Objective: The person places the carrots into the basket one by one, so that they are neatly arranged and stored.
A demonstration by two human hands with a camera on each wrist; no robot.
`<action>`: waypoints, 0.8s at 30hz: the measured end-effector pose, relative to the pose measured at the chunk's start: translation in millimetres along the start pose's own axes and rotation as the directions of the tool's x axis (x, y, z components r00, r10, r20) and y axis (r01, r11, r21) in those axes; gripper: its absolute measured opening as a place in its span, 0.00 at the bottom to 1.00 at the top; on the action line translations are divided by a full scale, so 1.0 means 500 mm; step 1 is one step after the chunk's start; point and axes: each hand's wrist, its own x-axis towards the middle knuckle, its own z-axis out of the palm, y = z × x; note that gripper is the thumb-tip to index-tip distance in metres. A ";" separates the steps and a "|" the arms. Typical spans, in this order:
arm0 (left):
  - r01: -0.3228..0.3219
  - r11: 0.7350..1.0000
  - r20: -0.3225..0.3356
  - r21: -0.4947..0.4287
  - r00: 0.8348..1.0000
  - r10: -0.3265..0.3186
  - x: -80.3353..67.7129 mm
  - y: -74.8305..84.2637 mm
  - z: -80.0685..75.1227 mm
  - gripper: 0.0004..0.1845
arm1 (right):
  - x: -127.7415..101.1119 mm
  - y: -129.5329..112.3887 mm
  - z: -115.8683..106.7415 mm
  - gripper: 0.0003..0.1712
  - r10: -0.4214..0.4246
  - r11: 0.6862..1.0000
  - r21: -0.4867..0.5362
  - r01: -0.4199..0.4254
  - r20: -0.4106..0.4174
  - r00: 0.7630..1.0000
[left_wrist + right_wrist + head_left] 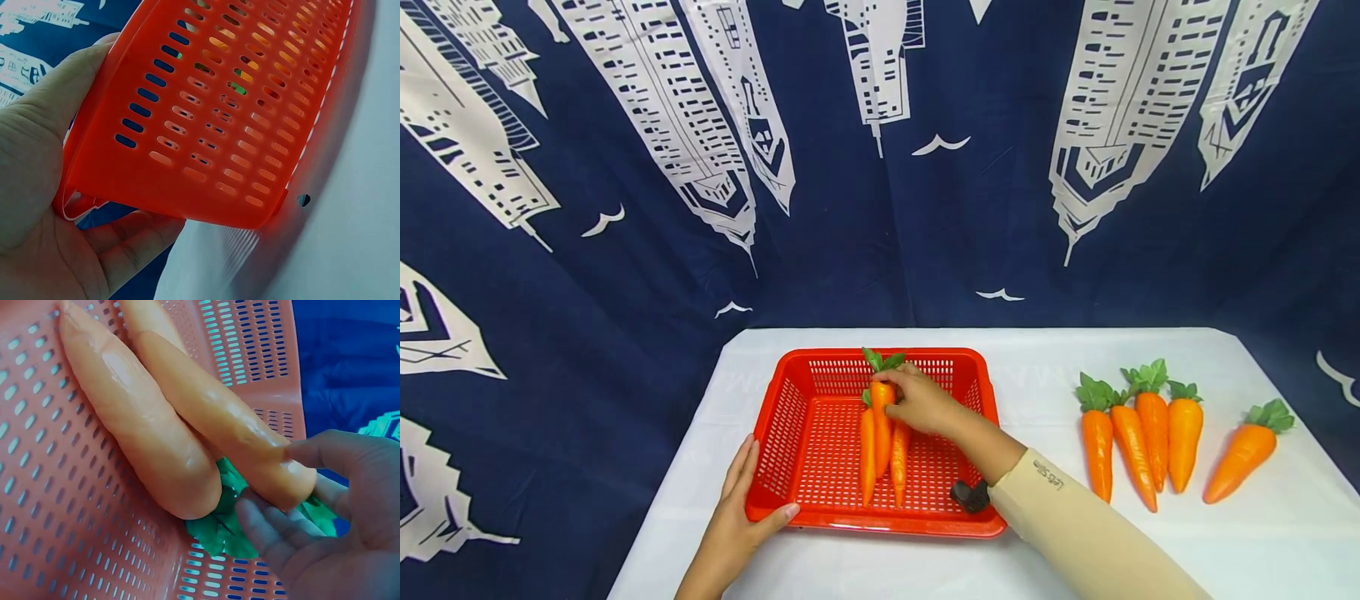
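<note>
My left hand (737,508) grips the near left corner of a red plastic basket (895,524), thumb at the front rim and fingers along the side. In the left wrist view the hand (37,187) bends round the perforated basket wall (206,181). Inside the basket my right hand (925,402) holds an orange carrot (882,429) by its leafy top end. In the right wrist view thumb and fingers lie on both sides of this carrot (219,403). Two more carrots lie beside it, a left carrot (868,458) and a right carrot (900,462).
On the white table (1037,358), right of the basket, several leafy carrots (1153,433) lie close together. A single carrot (1240,462) lies farther right, tilted. A small black device (970,497) sits by the right wrist. Behind hangs a dark blue cloth (880,242) printed with white buildings.
</note>
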 end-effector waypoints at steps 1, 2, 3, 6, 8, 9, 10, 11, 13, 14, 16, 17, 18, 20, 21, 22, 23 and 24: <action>0.004 1.000 0.002 0.003 1.000 -0.004 0.000 0.000 0.000 0.61 | 0.000 0.002 0.002 0.28 -0.001 1.000 -0.022 0.001 0.009 1.000; 0.008 1.000 0.001 0.004 1.000 -0.008 0.000 -0.001 0.000 0.61 | 0.000 0.004 0.005 0.27 -0.003 1.000 -0.031 0.003 0.015 1.000; 0.012 1.000 0.002 0.005 1.000 -0.012 0.000 0.000 0.000 0.61 | 0.000 0.006 0.008 0.27 -0.004 0.999 -0.041 0.004 0.019 1.000; 0.016 1.000 0.003 0.006 1.000 -0.016 0.000 0.000 0.000 0.61 | 0.001 0.011 0.015 0.26 0.008 0.999 -0.049 -0.006 0.039 0.999; 0.018 1.000 0.003 0.006 1.000 -0.018 -0.001 0.001 0.000 0.62 | 0.002 0.014 0.019 0.26 0.016 0.999 -0.039 -0.014 0.054 0.998; 0.015 1.000 0.003 0.008 1.000 -0.015 -0.001 0.002 0.000 0.61 | 0.002 0.015 0.020 0.26 0.022 0.999 -0.038 -0.020 0.062 0.998; 0.010 1.000 0.002 0.009 1.000 -0.010 -0.001 0.002 0.000 0.61 | 0.003 0.016 0.021 0.26 0.029 0.999 -0.038 -0.027 0.068 0.997; 0.006 1.000 0.002 0.010 1.000 -0.006 -0.001 0.002 0.000 0.61 | 0.003 0.018 0.023 0.25 0.031 0.999 -0.036 -0.028 0.077 0.997; -0.001 1.000 0.003 0.007 1.000 0.001 0.000 0.003 0.000 0.61 | 0.005 0.022 0.026 0.24 0.029 0.999 -0.034 -0.026 0.089 0.996; -0.004 1.000 0.003 0.008 1.000 0.004 0.000 0.003 0.001 0.61 | 0.007 0.024 0.027 0.24 0.027 0.999 -0.035 -0.024 0.093 0.995; -0.007 1.000 0.003 0.005 1.000 0.007 0.001 0.002 0.000 0.60 | 0.009 0.027 0.031 0.23 0.022 0.999 -0.047 -0.017 0.102 0.995; -0.004 1.000 0.003 0.002 1.000 0.004 0.001 0.000 0.000 0.60 | 0.010 0.029 0.032 0.22 0.018 0.998 -0.055 -0.012 0.106 0.994; -0.002 1.000 0.003 0.001 1.000 0.002 0.001 -0.001 0.000 0.61 | 0.011 0.030 0.034 0.22 0.016 0.998 -0.060 -0.009 0.114 0.993; 0.001 1.000 0.001 -0.001 1.000 -0.001 0.001 -0.003 0.000 0.61 | 0.011 0.030 0.036 0.23 0.011 0.997 -0.074 -0.002 0.127 0.992; 0.003 1.000 0.001 -0.004 1.000 -0.003 0.001 -0.004 0.000 0.61 | 0.011 0.030 0.036 0.23 0.008 0.997 -0.078 0.002 0.133 0.991; 0.006 1.000 0.002 -0.005 1.000 -0.006 0.000 -0.005 0.000 0.61 | 0.011 0.031 0.037 0.23 0.006 0.997 -0.082 0.005 0.136 0.991; 0.009 1.000 0.003 -0.007 1.000 -0.008 0.001 -0.006 0.000 0.61 | 0.010 0.030 0.037 0.23 0.006 0.997 -0.082 0.006 0.141 0.990; 0.009 1.000 0.005 -0.009 1.000 -0.009 0.000 -0.007 0.000 0.61 | 0.009 0.031 0.037 0.23 0.007 0.997 -0.081 0.005 0.144 0.990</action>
